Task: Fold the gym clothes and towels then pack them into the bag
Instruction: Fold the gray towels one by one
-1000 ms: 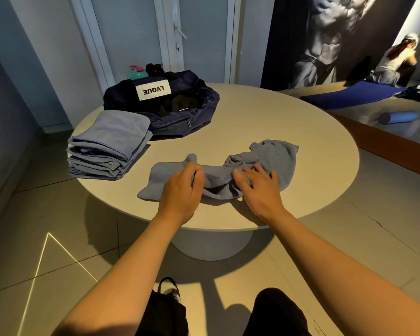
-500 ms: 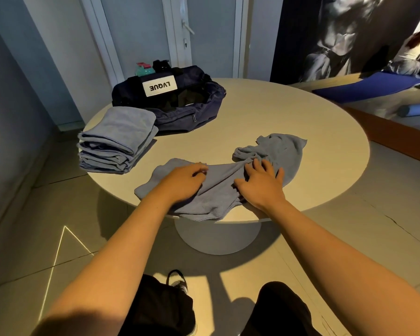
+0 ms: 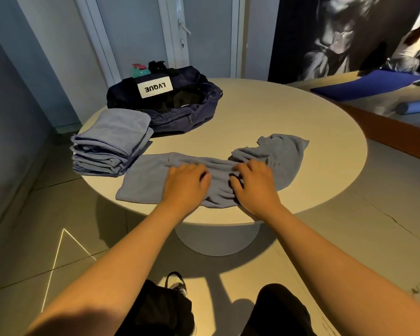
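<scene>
My L hand (image 3: pixel 184 184) & R hand (image 3: pixel 256 184), fingers curled, both grip the bunched middle of the towel (image 3: pixel 143 180) at the tabletop's (image 3: pixel 277 110) near edge. Folded stack (image 3: pixel 109 144) just left; open bag (image 3: pixel 192 115) behind it.

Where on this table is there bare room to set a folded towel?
Free: table at far right, beyond the loose towel and right of the bag. Crowded: left, folded stack beside bag; near edge, left hand and right hand.
</scene>
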A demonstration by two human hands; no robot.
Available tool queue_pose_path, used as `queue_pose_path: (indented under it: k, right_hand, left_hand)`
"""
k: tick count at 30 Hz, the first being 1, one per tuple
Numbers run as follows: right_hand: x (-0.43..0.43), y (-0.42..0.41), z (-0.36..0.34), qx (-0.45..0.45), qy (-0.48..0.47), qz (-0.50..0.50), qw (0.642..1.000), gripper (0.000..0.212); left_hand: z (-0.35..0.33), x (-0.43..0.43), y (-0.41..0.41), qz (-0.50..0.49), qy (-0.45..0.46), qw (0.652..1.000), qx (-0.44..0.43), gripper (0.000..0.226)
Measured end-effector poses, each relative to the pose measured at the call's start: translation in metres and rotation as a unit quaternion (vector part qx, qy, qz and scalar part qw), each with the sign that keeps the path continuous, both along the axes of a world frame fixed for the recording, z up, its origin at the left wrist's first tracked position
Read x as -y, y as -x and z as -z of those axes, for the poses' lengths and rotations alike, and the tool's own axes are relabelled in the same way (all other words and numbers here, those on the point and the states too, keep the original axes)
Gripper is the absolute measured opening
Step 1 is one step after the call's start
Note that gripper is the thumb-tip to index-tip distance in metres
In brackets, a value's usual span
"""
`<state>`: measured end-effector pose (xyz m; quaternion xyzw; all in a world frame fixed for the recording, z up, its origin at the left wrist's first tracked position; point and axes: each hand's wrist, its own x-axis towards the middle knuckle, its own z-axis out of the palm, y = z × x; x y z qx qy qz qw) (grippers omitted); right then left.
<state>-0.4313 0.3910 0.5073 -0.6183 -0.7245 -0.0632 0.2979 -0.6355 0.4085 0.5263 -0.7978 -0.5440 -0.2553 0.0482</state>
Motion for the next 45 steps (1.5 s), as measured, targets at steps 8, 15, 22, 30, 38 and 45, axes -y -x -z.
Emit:
queue_pose_path:
  k: [8,15,22,30,38,45]
  right_hand:
    - [-0.006,0.001,-0.001,-0.004,0.180,0.127,0.975,0.057]
    - [-0.005,-0.002,-0.001,-0.037,0.098,0.123,0.987,0.051]
    - [0.002,0.004,-0.003,0.008,0.125,-0.050,0.991,0.035]
    - [0.010,0.009,-0.012,-0.013,0.113,-0.017,0.993,0.036]
    - [0.003,0.009,-0.012,-0.028,0.068,-0.009,0.997,0.052]
    - [-0.008,0.043,-0.007,-0.060,0.103,-0.066,0.991,0.038]
  left_hand:
    - [0.009,0.005,-0.005,0.068,0.096,0.991,0.065,0.047]
    - [0.016,-0.002,-0.003,0.025,0.059,0.996,0.065,0.025]
    - [0.018,0.000,-0.001,-0.014,0.020,0.993,0.117,0.025]
    - [0.028,-0.013,-0.004,0.037,0.044,0.996,0.061,0.035]
    - [0.026,-0.019,-0.005,0.028,0.105,0.990,0.088,0.048]
    - [0.022,-0.013,-0.001,0.024,0.065,0.994,0.088,0.018]
